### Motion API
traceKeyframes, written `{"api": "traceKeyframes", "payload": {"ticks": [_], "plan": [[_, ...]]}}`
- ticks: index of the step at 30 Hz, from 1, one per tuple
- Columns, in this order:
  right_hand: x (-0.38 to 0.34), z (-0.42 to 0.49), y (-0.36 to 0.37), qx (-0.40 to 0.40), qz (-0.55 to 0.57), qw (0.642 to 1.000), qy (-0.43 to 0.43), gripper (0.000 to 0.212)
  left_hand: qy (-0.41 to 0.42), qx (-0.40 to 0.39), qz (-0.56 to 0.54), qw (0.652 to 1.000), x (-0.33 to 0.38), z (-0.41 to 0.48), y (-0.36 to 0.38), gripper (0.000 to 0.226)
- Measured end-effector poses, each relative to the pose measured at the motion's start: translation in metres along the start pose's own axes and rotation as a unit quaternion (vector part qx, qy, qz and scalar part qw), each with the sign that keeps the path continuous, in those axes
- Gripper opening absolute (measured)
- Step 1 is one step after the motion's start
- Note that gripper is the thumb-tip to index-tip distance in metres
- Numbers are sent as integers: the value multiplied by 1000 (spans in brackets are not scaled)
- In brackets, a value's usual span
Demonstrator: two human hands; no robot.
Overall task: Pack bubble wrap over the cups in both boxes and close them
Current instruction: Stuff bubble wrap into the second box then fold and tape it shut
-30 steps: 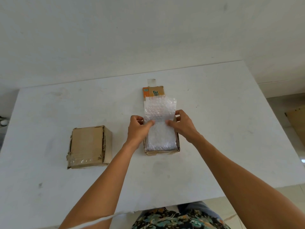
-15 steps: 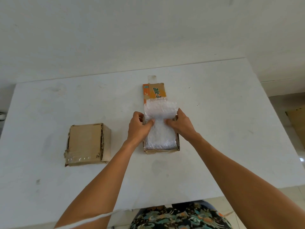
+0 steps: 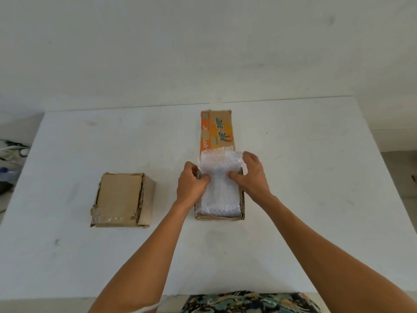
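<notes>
An open cardboard box sits at the table's middle, its orange printed lid flap lying back flat on the table. Clear bubble wrap fills the box and its far end sticks up over the back rim. My left hand pinches the wrap's left edge. My right hand pinches the right edge, thumb on top of the wrap. No cups are visible under the wrap. A second cardboard box stands shut to the left, a bit of bubble wrap showing at its front edge.
The white table reaches a white wall behind. Cluttered items lie on the floor off the table's left edge. My patterned clothing shows at the near table edge.
The bubble wrap's raised far end has been pressed lower toward the box, uncovering more of the orange lid flap. Both hands stay on the wrap's edges.
</notes>
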State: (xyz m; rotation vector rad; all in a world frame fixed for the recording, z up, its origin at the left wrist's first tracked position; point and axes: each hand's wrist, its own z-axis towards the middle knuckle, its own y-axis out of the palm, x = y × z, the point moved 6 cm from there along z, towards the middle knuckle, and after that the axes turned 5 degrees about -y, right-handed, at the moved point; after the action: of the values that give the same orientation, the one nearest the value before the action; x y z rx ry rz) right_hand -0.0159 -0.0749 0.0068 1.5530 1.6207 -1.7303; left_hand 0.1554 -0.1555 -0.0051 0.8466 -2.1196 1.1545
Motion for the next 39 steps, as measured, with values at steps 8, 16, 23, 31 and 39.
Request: {"api": "traceKeyframes", "payload": {"ticks": [8, 16, 23, 31, 39], "plan": [[5, -10, -1, 27, 41, 999, -15, 45, 15, 21, -56, 998, -6, -6, 4, 38], [10, -20, -3, 17, 0, 998, -60, 23, 105, 61, -74, 990, -3, -13, 2, 37], [1, -19, -4, 13, -114, 987, -111, 30, 165, 14, -64, 984, 9, -15, -4, 32], [-14, -40, -2, 17, -201, 956, -212, 34, 181, 55, 78, 979, 10, -16, -4, 5], [-14, -41, -2, -39, -319, 916, -240, 33, 295, 27, 197, 935, 10, -27, -16, 30]]}}
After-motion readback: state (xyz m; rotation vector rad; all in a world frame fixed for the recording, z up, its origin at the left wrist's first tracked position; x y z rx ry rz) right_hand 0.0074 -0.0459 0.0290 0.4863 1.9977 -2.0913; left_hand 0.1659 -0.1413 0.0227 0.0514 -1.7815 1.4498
